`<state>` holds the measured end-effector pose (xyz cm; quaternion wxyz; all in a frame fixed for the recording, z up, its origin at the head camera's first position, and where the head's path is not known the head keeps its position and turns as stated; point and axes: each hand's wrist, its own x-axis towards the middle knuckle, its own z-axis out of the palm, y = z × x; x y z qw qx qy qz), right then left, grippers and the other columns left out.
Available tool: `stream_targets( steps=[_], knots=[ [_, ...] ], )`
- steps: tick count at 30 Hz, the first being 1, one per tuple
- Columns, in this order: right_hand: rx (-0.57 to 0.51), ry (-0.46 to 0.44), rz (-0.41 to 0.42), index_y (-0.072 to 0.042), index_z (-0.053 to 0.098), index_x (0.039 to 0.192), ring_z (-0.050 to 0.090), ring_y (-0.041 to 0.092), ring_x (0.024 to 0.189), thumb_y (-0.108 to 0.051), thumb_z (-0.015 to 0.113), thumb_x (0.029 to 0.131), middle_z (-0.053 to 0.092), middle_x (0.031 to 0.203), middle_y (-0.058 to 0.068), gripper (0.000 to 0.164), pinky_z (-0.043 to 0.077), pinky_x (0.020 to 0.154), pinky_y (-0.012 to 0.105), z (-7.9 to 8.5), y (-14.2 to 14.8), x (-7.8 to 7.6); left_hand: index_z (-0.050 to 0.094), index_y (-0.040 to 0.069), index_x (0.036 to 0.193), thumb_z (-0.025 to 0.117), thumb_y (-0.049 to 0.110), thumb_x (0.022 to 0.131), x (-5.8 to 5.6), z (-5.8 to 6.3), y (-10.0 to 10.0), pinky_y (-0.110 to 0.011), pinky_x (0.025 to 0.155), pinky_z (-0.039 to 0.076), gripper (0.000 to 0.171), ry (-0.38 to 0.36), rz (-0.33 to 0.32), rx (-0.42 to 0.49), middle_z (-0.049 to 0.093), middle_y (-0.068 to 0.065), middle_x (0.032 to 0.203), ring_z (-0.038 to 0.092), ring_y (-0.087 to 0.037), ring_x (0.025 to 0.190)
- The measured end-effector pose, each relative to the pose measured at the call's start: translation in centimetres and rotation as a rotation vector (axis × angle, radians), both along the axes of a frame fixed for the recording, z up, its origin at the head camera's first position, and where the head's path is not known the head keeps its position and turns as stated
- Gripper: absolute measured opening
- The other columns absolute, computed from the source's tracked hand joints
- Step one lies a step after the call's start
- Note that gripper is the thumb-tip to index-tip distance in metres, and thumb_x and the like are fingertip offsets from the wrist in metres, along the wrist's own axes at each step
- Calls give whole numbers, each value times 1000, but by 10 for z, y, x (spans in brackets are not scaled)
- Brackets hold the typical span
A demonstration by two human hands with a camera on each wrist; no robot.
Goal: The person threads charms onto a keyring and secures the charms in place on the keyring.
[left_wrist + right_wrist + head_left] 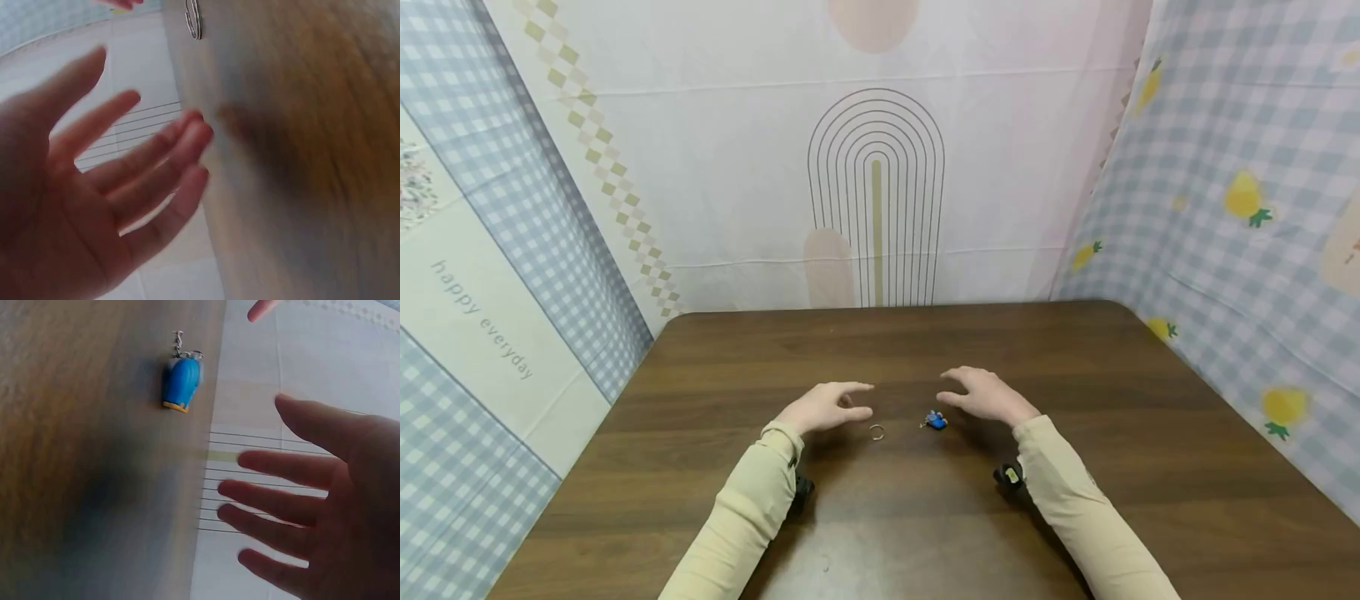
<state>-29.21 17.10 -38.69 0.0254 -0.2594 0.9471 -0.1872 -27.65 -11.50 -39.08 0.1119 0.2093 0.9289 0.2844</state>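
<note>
On the brown wooden table lie a metal split ring (877,432) and, to its right, a small blue figurine keychain charm (936,420) with a short chain. My left hand (829,407) hovers just left of the ring, fingers spread and holding nothing. In the left wrist view the split ring (194,20) is apart from the fingers. My right hand (987,395) is held above the table beside the charm, its fingers spread and relaxed. The right wrist view shows the blue charm (182,382) with an orange base and a silver chain, untouched by that hand.
The table (887,533) has rounded far corners. A white patterned cloth (737,167) hangs behind it, with checked cloths (1225,275) at both sides. Dark wrist devices (1009,477) sit under both sleeves, near the tabletop.
</note>
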Motion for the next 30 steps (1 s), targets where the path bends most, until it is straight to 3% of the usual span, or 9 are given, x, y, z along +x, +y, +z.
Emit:
stream_targets(
  steps=[5, 10, 16, 20, 30],
  knots=[
    [8, -47, 154, -3, 65, 116, 61, 30, 108, -24, 65, 92, 65, 114, 14, 32, 50, 93, 43, -6, -7, -1, 58, 18, 134, 76, 30, 81, -2, -5, 1, -30, 78, 48, 57, -76, -72, -6, 67, -3, 91, 59, -12, 84],
    [52, -47, 280, -9, 66, 102, 56, 18, 92, -20, 71, 87, 60, 100, 6, 20, 48, 84, 34, -12, -15, -3, 65, 18, 123, 83, 20, 74, -3, -11, 8, -24, 72, 42, 52, -98, -98, -6, 60, -5, 86, 52, -12, 78],
    [88, -47, 299, -9, 61, 89, 48, 12, 79, -12, 72, 84, 53, 87, 4, 12, 42, 71, 25, -14, -20, -2, 68, 16, 103, 83, 10, 73, -4, -13, 16, -23, 66, 39, 34, -73, -88, -33, 57, -4, 81, 50, -13, 73],
    [102, -60, 291, -11, 57, 84, 44, 10, 74, -8, 70, 83, 49, 83, 1, 13, 38, 66, 22, -17, -19, -1, 65, 13, 94, 81, 7, 74, -4, -11, 22, -21, 61, 38, 26, -44, -119, -68, 55, 1, 73, 48, -10, 67],
    [130, -44, 341, -12, 52, 74, 37, 6, 65, -8, 62, 81, 42, 71, -4, 13, 31, 60, 19, -23, -15, 7, 60, 10, 87, 78, 0, 73, -1, -16, 34, -21, 60, 37, 25, -2, -143, -121, 50, 5, 67, 47, -9, 64]
  ],
)
